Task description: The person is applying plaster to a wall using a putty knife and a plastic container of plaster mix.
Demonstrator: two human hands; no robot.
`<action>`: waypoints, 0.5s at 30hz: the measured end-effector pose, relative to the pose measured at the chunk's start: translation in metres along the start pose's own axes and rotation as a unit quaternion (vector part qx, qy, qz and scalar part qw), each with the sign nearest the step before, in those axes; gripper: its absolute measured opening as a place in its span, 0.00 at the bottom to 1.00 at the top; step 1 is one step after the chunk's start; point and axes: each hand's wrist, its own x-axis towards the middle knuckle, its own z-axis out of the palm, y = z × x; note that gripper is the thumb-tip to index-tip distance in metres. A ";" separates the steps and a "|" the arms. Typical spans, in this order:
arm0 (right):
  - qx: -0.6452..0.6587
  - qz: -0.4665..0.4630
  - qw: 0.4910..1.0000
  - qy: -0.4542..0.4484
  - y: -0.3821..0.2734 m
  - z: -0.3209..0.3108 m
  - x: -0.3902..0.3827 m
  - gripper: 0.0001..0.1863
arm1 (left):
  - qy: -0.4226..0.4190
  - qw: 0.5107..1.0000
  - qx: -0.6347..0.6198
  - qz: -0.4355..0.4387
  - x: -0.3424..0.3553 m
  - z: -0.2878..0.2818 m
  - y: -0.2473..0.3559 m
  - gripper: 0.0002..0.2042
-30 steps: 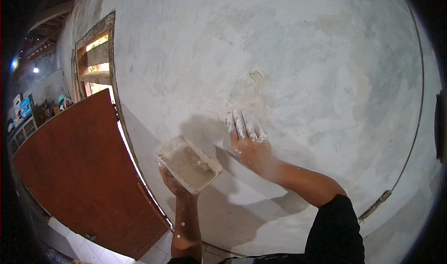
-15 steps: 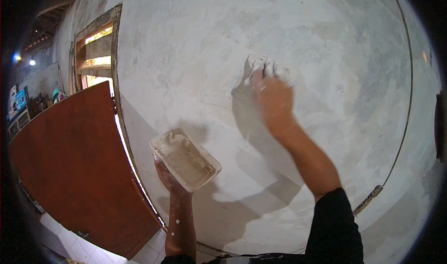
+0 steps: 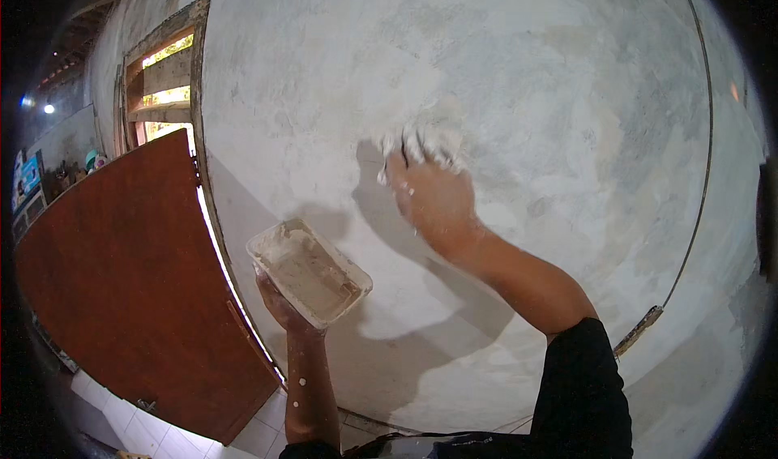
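My left hand [image 3: 278, 301] grips a rectangular plastic tub [image 3: 263, 252] from its left side and below. The tub is tilted with its open side facing me; greyish-white paste [image 3: 304, 268] coats its inside. My right hand [image 3: 433, 187] is up against the plastered wall [image 3: 519, 313], its fingers bent and thickly covered in white paste. A pale, paste-smeared shape shows beside those fingers; whether it is a tool, a cloth or paste on the wall, I cannot make out. White spots dot the left forearm.
At the left hangs a reddish-brown door panel [image 3: 121, 297], beside a wooden window frame [image 3: 166, 78]. A thin cable [image 3: 709, 135] runs down the wall at the right to a paste-stained fitting [image 3: 640, 331]. White floor tiles [image 3: 174, 443] lie at the lower left.
My right hand has moved down and to the left along the wall. The tub in my left hand appears slightly further left, and the whole view has shifted a little.
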 end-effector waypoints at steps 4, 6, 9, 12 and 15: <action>-0.088 -0.058 0.956 0.272 0.007 0.016 0.036 0.21 | 0.003 1.000 -0.020 0.016 0.015 0.002 0.012 0.24; -0.150 -0.019 0.982 0.111 -0.004 0.046 0.033 0.21 | 0.019 0.999 -0.029 0.020 0.019 0.003 0.016 0.24; -0.251 -0.120 0.939 0.201 -0.028 0.076 0.009 0.22 | 0.026 0.999 -0.037 0.014 0.020 0.006 0.028 0.23; -0.165 -0.112 0.977 0.081 -0.043 0.063 -0.001 0.18 | 0.064 0.997 0.039 0.012 0.025 0.008 0.050 0.25; -0.054 -0.068 0.996 0.006 -0.050 0.015 0.017 0.12 | 0.024 0.998 0.046 0.041 0.030 0.010 0.068 0.25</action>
